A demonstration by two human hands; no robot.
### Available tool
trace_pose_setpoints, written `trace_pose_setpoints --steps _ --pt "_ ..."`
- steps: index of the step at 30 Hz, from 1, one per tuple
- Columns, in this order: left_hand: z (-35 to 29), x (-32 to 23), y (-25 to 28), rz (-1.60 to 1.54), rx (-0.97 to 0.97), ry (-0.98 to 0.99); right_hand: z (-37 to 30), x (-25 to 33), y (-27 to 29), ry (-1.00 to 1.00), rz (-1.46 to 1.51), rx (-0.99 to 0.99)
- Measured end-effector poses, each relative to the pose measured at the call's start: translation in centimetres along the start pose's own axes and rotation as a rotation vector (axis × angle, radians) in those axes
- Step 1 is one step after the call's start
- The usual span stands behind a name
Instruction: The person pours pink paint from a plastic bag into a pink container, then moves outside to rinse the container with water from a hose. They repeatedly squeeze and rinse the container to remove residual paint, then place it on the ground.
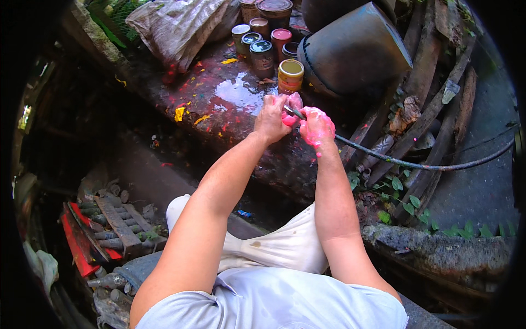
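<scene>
My right hand, smeared with bright pink paint, is closed around a dark hose that runs off to the right. A short dark length with a pale tip shows between my hands. Beside it, my left hand has its fingers curled, with pink paint on the thumb side; what it grips is partly hidden. A pinkish wet shape shows just beyond the fingers. Both hands are over the near part of a paint-spattered slab, close to a whitish wet puddle.
Several open paint cans stand beyond my hands, the nearest a yellow-sided can. A large dark bucket lies tilted at the right. A dirty sack lies far left. Old wooden poles fill the right. Bottles and a red crate sit lower left.
</scene>
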State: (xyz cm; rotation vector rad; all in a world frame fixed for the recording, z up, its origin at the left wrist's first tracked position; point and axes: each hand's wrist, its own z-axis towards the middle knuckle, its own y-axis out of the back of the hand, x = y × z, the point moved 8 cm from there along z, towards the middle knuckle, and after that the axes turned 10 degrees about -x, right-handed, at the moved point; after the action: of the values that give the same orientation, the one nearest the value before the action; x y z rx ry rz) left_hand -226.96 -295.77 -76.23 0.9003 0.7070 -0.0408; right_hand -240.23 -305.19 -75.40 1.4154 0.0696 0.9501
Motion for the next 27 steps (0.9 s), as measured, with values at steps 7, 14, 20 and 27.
trace_pose_setpoints --steps 7,14,20,27 --pt "-0.3 0.5 -0.3 -0.088 -0.005 -0.001 0.0 0.8 2.7 0.259 -0.014 -0.352" --pt "-0.9 -0.3 -0.2 -0.221 0.073 -0.096 0.9 3.8 -2.7 0.313 0.197 0.447" --pt "-2.5 3.3 -1.7 -0.251 -0.009 0.233 1.2 5.3 -6.3 0.654 -0.354 0.724" --pt "-8.4 7.4 -7.0 -1.419 0.140 1.463 -2.1 6.2 -10.0 0.553 -0.188 0.766"
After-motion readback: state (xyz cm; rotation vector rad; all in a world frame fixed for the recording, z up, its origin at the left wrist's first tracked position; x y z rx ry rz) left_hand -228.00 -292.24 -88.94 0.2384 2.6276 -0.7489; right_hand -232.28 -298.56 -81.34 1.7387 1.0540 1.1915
